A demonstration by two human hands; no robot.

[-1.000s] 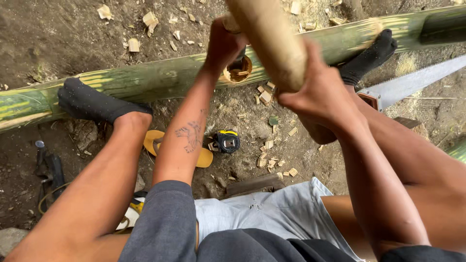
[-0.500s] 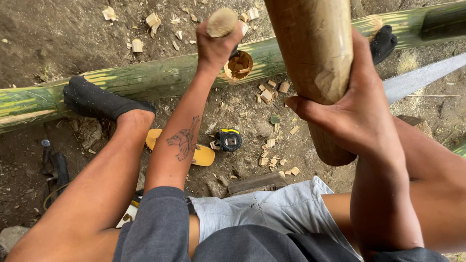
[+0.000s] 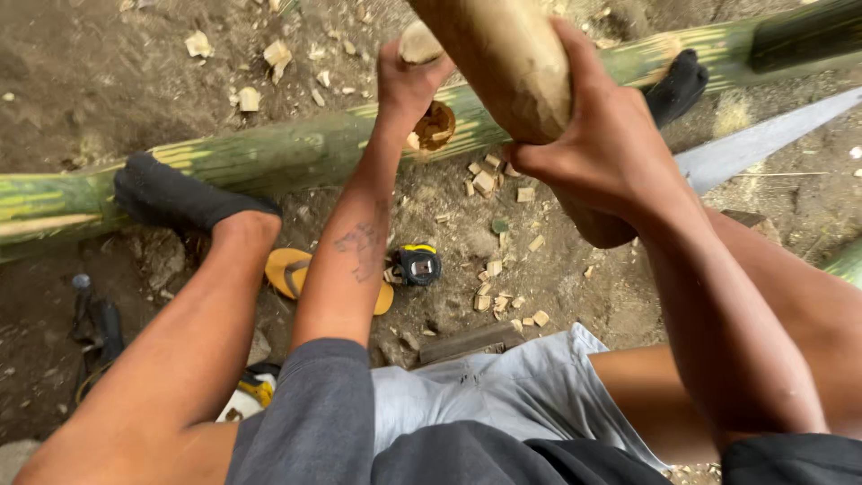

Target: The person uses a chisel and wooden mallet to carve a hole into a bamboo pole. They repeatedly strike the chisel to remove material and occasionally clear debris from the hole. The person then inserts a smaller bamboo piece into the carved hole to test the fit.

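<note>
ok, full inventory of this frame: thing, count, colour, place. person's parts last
bamboo pole: 1, green with yellow streaks, lying across the dirt, with a cut hole
wooden mallet: 1, tan, raised in right hand
chisel handle: 1, pale wood, in left hand above the hole
wood chips: many, pale, scattered on the dirt
tape measure: 1, black and yellow, on the ground beside left forearm
sandal: 1, orange, partly under left forearm
saw blade: 1, grey, at right
dark tool: 1, black, lower left
socked feet: 2, black socks, against the pole
left hand: gripping chisel handle
right hand: gripping mallet
</note>
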